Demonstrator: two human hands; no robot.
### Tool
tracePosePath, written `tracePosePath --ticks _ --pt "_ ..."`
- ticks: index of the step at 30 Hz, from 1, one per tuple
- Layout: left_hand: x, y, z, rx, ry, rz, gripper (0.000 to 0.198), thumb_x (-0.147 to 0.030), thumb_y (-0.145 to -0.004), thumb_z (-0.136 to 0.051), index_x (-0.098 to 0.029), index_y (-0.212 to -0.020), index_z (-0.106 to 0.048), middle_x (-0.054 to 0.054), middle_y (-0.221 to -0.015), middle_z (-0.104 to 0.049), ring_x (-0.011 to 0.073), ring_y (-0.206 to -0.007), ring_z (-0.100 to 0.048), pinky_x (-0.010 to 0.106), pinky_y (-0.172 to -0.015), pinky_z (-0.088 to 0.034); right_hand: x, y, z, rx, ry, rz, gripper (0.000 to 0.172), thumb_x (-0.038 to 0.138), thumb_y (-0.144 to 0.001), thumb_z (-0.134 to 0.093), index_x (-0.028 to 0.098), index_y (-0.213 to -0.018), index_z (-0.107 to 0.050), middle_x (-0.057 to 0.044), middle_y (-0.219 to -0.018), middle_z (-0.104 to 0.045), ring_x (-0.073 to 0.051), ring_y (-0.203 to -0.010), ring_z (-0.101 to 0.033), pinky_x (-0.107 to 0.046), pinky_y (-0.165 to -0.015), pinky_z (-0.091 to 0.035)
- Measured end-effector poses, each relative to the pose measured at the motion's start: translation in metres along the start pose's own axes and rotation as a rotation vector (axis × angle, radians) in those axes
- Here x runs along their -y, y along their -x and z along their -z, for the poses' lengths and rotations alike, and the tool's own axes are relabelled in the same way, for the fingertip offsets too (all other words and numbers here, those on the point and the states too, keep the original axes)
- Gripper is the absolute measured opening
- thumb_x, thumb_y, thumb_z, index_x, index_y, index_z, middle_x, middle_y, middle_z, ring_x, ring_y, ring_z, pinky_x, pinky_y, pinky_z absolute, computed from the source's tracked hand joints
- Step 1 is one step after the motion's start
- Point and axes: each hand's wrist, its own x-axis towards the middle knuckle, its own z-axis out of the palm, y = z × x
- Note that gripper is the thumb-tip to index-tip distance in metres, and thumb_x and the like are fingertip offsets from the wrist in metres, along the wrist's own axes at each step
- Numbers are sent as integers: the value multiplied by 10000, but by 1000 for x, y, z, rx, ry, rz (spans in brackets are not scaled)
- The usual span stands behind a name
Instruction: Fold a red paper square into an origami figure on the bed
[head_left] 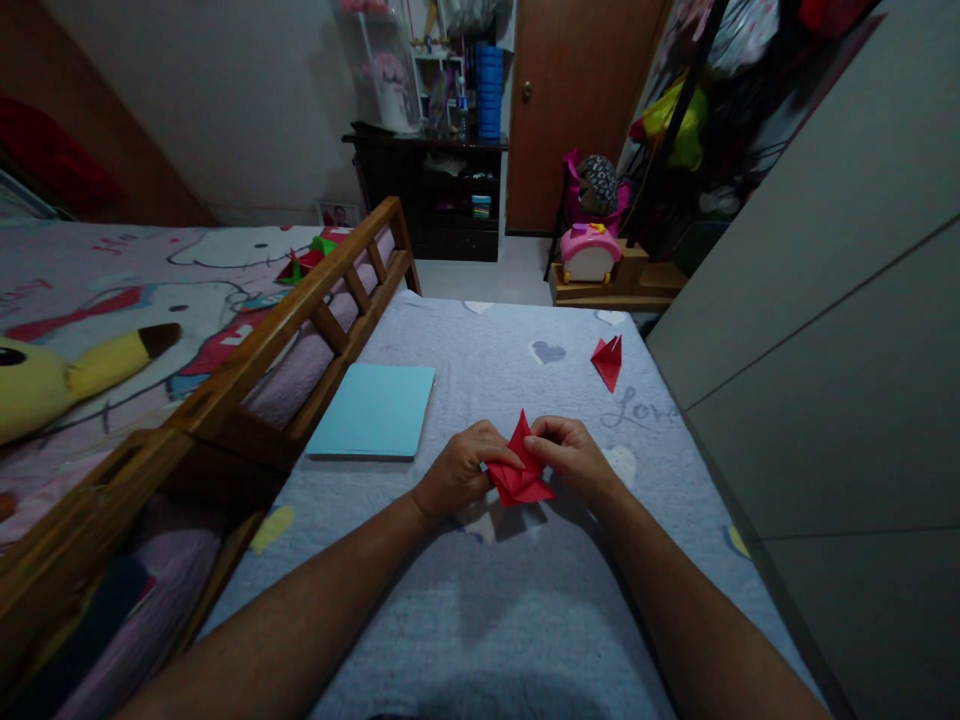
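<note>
A folded red paper piece point(519, 468) is held just above the grey bedsheet point(495, 600), pinched from both sides. My left hand point(459, 470) grips its left edge with closed fingers. My right hand point(571, 455) pinches its upper right part, thumb and fingers pressed together. One pointed tip of the paper sticks up between the two hands. A second folded red paper shape point(608, 361) lies on the sheet farther away, to the right of my hands.
A light blue flat board point(374, 410) lies on the sheet to the left. A wooden bed rail point(300, 330) separates this bed from another with a yellow plush toy point(67, 370). Grey cabinet doors point(825, 330) stand at right.
</note>
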Motion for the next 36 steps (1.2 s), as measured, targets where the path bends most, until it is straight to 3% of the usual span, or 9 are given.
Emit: tracePosePath --ticks 7,14,21,36 --pt "1 3 -4 -16 46 28 103 -208 -883 -669 -217 -863 -769 33 -748 -713 171 -792 -582 299 -772 -452 5 -1 0 3 -128 -12 233 353 -686 -754 185 -645 -598 43 -554 -539 -92 -507 -431 -240 -515 -319" --pt "3 7 -6 -54 115 96 64 -239 -853 -714 -213 -852 -773 41 -783 -716 164 -794 -581 277 -745 -454 -2 -2 5 119 -169 -57 232 388 -732 -731 167 -714 -662 43 -549 -531 -81 -482 -417 -232 -494 -300" --pt "2 4 -6 -24 155 105 101 -277 -873 -695 -215 -859 -774 42 -771 -724 171 -801 -590 289 -758 -452 0 -3 2 57 -124 -33 238 373 -717 -750 172 -665 -633 51 -536 -522 -77 -482 -412 -236 -499 -295" --pt "1 6 -8 -2 153 149 105 -282 -867 -700 -206 -842 -768 48 -793 -725 175 -817 -596 308 -775 -459 5 -1 4 59 -97 2 299 441 -733 -741 169 -650 -648 42 -533 -518 -87 -488 -412 -249 -504 -303"
